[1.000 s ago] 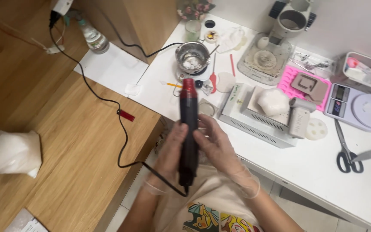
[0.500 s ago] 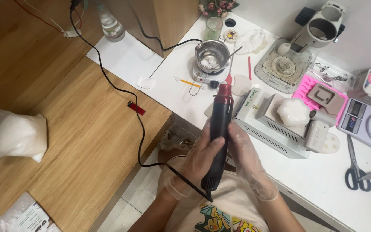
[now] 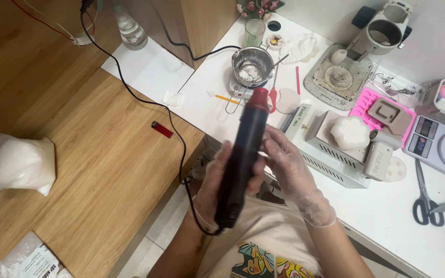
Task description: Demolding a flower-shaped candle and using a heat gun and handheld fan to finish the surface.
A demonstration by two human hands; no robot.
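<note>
Above the gap between the white desk (image 3: 387, 221) and the lower wooden desk (image 3: 78, 154), both gloved hands hold a black heat tool (image 3: 240, 164) with a dark red nozzle, its tip pointing toward the far side of the white desk. The left hand (image 3: 215, 188) has its fingers curled shut around the lower part of the barrel, and the right hand (image 3: 289, 167) lies against the barrel's other side with fingers half bent and the fingertips touching the tool. A black cord (image 3: 145, 100) runs from the tool's rear end across the wooden desk toward its far edge. Just beyond the nozzle stands a small metal pot (image 3: 252, 64) on a little burner, with pale lumps lying in its bottom. Near the far edge of the white desk stands a greenish glass cup (image 3: 254, 32), whose contents cannot be made out. To the right of the hands sits a metal box (image 3: 330, 149) with a white flower-shaped piece (image 3: 350, 131) resting on top of it. Behind that lies a pink tray (image 3: 361, 105) holding a grey-brown square mould, and further right a digital scale (image 3: 441, 146) with a clear plastic tub beside it toward the far right corner. Black-handled scissors (image 3: 426, 198) lie near the right edge. On the wooden desk a red lighter (image 3: 161, 129) lies close to the cord, a plastic bag of white grains (image 3: 11, 164) sits at the left edge, and a clear bottle (image 3: 129, 28) stands at the far edge.
</note>
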